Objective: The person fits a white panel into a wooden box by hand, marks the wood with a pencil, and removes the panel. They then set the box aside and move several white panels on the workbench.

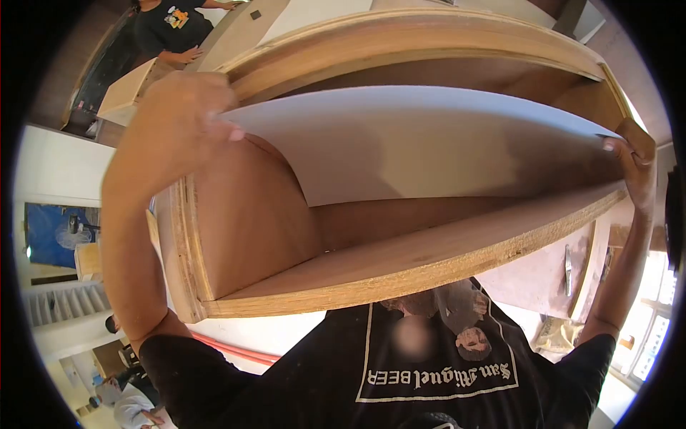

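A thin pale panel (421, 143), white on its upper edge, stands tilted inside an open wooden box-like cabinet (343, 297). My left hand (182, 121) is closed at the panel's left upper corner, above the cabinet's side wall, and looks slightly blurred. At the opposite end, my right hand (632, 154) grips the panel's right edge, thumb on the near face. The panel's lower edge sits down in the cabinet, partly in shadow. Raw plywood edges show along the cabinet's front rim and left side. My fingers behind the panel are hidden.
Another person (171, 32) in a dark shirt is at the upper left, beside a light wooden box (128, 89). More people (132, 400) appear at the lower left. A fan (73, 230) stands far left, and red tubing (236, 349) runs below the cabinet.
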`<state>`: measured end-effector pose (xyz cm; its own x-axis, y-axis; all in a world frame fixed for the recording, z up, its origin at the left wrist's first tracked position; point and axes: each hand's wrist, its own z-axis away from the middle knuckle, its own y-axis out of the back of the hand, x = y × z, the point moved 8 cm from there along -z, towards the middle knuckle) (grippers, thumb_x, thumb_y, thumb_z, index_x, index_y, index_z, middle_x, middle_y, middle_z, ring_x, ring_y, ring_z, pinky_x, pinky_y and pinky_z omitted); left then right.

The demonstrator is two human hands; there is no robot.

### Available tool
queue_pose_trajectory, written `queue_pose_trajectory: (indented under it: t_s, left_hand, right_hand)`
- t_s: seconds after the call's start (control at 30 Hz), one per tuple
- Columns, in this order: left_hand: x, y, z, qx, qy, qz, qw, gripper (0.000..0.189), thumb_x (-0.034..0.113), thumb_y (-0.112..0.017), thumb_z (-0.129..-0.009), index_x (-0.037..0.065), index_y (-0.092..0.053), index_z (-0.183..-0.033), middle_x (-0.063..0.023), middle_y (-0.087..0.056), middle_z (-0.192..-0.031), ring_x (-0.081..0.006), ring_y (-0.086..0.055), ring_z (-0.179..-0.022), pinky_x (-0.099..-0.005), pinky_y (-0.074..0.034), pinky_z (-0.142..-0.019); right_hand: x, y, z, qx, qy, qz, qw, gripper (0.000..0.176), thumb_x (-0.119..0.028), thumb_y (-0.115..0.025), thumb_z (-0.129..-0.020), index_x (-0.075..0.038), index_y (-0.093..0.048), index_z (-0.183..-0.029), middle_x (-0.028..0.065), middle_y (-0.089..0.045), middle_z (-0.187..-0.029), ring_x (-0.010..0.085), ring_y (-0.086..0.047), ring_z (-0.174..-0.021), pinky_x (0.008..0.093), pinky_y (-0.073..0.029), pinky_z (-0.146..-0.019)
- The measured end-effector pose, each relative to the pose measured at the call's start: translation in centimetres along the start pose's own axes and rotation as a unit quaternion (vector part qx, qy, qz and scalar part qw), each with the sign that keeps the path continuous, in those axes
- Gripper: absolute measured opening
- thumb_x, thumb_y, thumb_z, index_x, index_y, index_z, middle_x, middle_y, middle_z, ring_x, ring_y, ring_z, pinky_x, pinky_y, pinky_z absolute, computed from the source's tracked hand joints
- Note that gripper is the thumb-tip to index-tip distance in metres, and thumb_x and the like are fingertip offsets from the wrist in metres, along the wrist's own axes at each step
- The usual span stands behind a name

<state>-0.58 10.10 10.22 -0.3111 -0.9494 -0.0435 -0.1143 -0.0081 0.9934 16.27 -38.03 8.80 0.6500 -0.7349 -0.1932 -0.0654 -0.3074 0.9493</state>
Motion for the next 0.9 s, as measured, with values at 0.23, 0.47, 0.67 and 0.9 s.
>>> queue_pose_trajectory:
  t_s: [0.23,0.47,0.67,0.9]
  left_hand:
    - [2.6,-0.2,0.4,0.013,-0.008,-0.084,0.996,0.017,0.007,-0.071,-0.067,0.000,-0.056,-0.073,-0.0170,-0.054,-0.072,-0.0388,-0.055,-0.072,-0.0450,-0.044,-0.063]
    - [3.1,-2.0,0.3,-0.014,-0.058,-0.144,0.988,0.006,0.007,-0.064,-0.070,0.005,-0.060,-0.067,-0.0130,-0.058,-0.066,-0.0320,-0.061,-0.066,-0.0422,-0.048,-0.060]
    - [3.4,-3.5,-0.2,-0.068,-0.044,-0.217,0.973,0.007,0.008,-0.062,-0.073,0.004,-0.062,-0.067,-0.0145,-0.060,-0.065,-0.0329,-0.062,-0.065,-0.0425,-0.049,-0.061]
    - [6.6,-2.6,-2.2,-0.019,-0.108,-0.140,0.984,0.006,0.009,-0.066,-0.068,0.003,-0.064,-0.065,-0.0153,-0.062,-0.064,-0.0326,-0.064,-0.064,-0.0428,-0.050,-0.060]
  right_hand:
    - [-2.2,-1.6,0.1,0.058,0.013,-0.088,0.994,0.036,-0.017,-0.074,-0.082,0.001,-0.046,-0.070,0.0021,-0.038,-0.068,0.0136,-0.036,-0.064,0.0292,-0.032,-0.059]
    - [-3.1,-3.5,-0.5,-0.026,0.016,-0.110,0.993,0.032,-0.017,-0.076,-0.077,0.001,-0.052,-0.066,0.0062,-0.045,-0.065,0.0177,-0.042,-0.061,0.0325,-0.034,-0.058]
    - [-3.1,-4.0,-1.2,-0.045,0.034,-0.024,0.998,0.030,-0.015,-0.076,-0.076,0.003,-0.054,-0.068,0.0080,-0.044,-0.063,0.0198,-0.042,-0.060,0.0348,-0.035,-0.058]
    - [-3.2,-3.5,-2.0,0.036,0.021,-0.009,0.999,0.037,-0.011,-0.074,-0.079,0.003,-0.041,-0.068,0.0092,-0.037,-0.064,0.0205,-0.037,-0.059,0.0383,-0.031,-0.057]
